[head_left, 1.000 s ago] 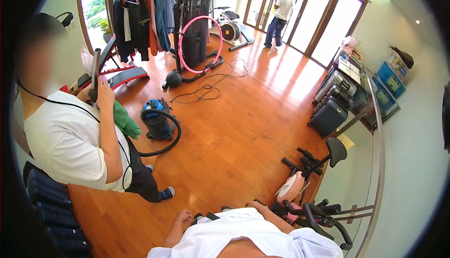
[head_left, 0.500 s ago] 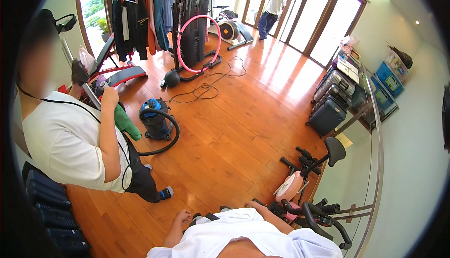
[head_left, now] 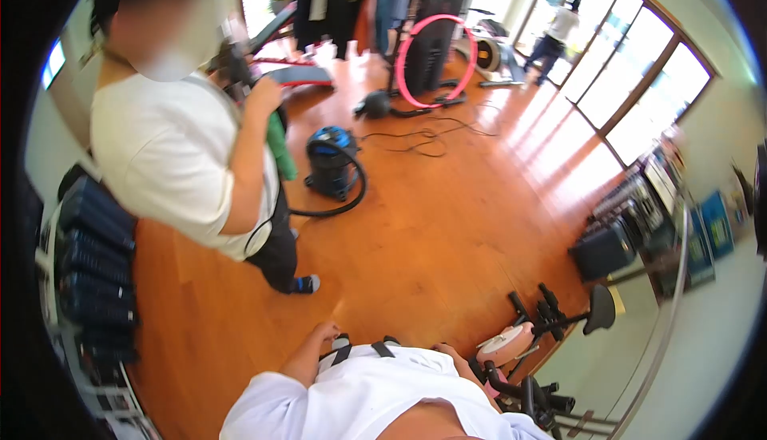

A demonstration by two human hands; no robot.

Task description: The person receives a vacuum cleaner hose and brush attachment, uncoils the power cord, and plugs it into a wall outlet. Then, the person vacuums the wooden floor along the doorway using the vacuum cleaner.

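My left hand (head_left: pixel 326 331) hangs low beside my waist, its fingers loosely extended and a little blurred. I see nothing held in it. It is nearest to the dark straps at the hem of my white shirt (head_left: pixel 359 376). My right hand (head_left: pixel 444 349) is at my other side, mostly hidden by the shirt, so its fingers do not show clearly. Beyond it stands a pink and black exercise bike (head_left: pixel 505 342). To my left a person in a white T-shirt (head_left: pixel 172 152) has a raised hand near a green cloth (head_left: pixel 280 148).
A blue and black vacuum cleaner (head_left: pixel 329 170) with a hose stands on the wooden floor (head_left: pixel 431 240). A cord (head_left: pixel 435 138) trails behind it near a pink hoop (head_left: pixel 401 65). Suitcases (head_left: pixel 603 250) line the right side, dark cases (head_left: pixel 100 240) the left. Another person (head_left: pixel 559 29) stands by the glass doors.
My view has turned left, so the room appears shifted right and the dark cases show more fully. Both my hands stay low at my sides.
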